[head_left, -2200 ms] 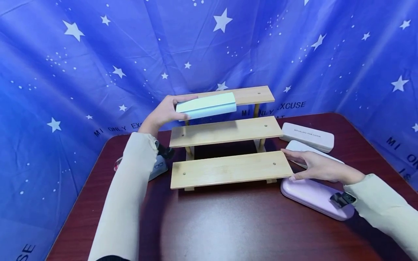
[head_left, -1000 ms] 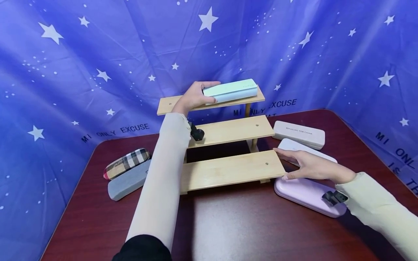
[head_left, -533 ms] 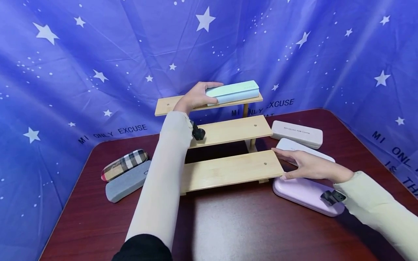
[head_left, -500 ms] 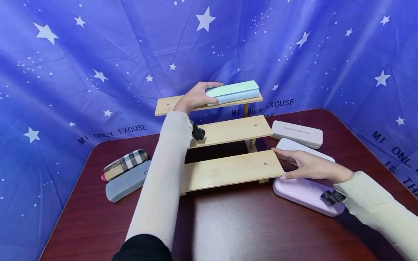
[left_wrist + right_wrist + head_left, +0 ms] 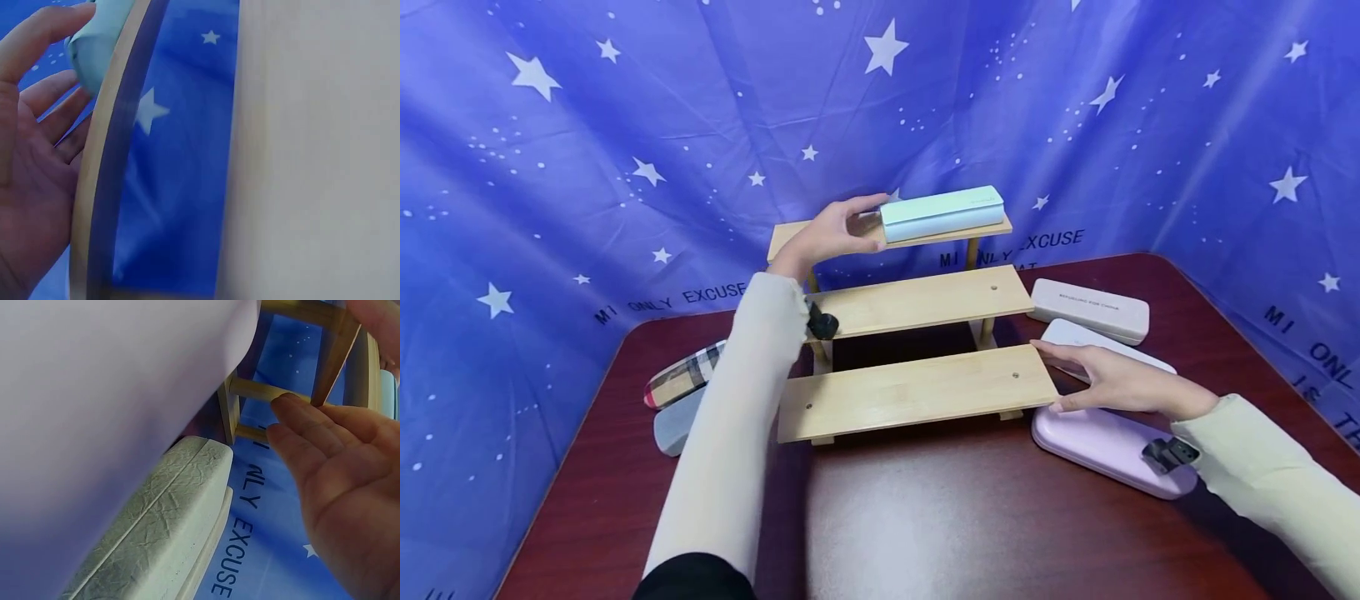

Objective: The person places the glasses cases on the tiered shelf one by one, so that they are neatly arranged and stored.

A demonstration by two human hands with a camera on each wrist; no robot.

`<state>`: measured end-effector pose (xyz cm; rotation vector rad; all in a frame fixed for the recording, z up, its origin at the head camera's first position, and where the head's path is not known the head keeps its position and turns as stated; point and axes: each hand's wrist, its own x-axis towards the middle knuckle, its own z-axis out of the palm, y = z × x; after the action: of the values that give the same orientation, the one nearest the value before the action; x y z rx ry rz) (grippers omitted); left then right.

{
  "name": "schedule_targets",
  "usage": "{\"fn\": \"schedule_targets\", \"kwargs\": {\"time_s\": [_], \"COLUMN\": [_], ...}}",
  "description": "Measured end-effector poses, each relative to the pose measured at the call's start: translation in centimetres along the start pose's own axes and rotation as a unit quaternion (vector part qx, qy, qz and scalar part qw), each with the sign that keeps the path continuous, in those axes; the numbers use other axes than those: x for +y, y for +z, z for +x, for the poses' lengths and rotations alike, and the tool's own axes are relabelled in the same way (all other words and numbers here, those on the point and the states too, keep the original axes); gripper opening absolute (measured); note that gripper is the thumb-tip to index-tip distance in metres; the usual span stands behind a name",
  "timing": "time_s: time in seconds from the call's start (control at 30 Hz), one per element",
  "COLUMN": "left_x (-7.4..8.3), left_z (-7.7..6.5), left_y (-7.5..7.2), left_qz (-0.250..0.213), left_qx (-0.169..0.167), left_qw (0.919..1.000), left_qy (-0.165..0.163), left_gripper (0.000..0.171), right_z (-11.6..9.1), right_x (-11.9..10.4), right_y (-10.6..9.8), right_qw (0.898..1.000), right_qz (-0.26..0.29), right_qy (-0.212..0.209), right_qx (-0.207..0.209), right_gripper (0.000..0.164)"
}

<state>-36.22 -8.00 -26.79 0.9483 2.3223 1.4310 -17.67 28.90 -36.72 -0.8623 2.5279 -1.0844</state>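
Observation:
A mint-green glasses case (image 5: 943, 215) lies on the right part of the top tier of a three-tier wooden display rack (image 5: 917, 392). My left hand (image 5: 831, 233) is just left of the case, thumb and fingers spread apart with a gap between them and the case's end in the head view. In the left wrist view, the fingertips of the left hand (image 5: 37, 125) are close by the case (image 5: 97, 50); whether any touches it I cannot tell. My right hand (image 5: 1120, 382) holds the right end of the lowest board, thumb at the front corner, fingers at the back corner.
A lilac glasses case (image 5: 1105, 446) lies under the right wrist. Behind it are a white case (image 5: 1101, 340) and a light grey lettered case (image 5: 1090, 310). At left, a plaid case (image 5: 681, 379) and a grey case (image 5: 676, 423) are partly hidden by the left arm.
The mint-green case was carried right onto the top tier and set down. My left hand has since let go and moved slightly left. The right hand keeps its hold on the lowest board.

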Motion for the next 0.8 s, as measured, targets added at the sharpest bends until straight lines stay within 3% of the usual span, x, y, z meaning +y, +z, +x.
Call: {"fn": "schedule_targets", "kwargs": {"time_s": [0.07,0.17,0.23,0.5,0.7,0.8], "left_x": [0.8,2.1,2.2,-1.1,-3.1,-4.4], "left_z": [-1.9,-4.8,-6.5,-12.7,-18.5,-21.4], "left_y": [-0.7,-1.9,-2.7,-5.5,-5.5,-5.1], "left_qz": [0.008,0.057,0.071,0.111,0.087,0.090], "left_qx": [-0.001,-0.004,-0.006,0.036,0.061,0.071], "left_qw": [1.0000,0.9982,0.9971,0.9932,0.9939,0.9932], "left_qy": [-0.004,-0.020,-0.025,0.005,-0.030,-0.022], "left_gripper": [0.077,0.074,0.072,0.068,0.065,0.063], "right_z": [0.1,0.1,0.1,-0.4,-0.3,-0.2], "right_x": [0.1,0.2,0.3,0.5,0.6,0.5], "right_y": [0.0,-0.1,-0.2,-0.3,-0.1,0.1], "right_qw": [1.000,1.000,1.000,1.000,1.000,1.000], "right_qz": [-0.001,-0.004,0.002,-0.007,0.013,0.027], "right_qy": [-0.002,-0.002,0.002,0.017,0.001,-0.005], "right_qx": [0.002,0.007,0.009,0.006,0.004,0.002], "right_gripper": [0.086,0.087,0.087,0.088,0.086,0.086]}}
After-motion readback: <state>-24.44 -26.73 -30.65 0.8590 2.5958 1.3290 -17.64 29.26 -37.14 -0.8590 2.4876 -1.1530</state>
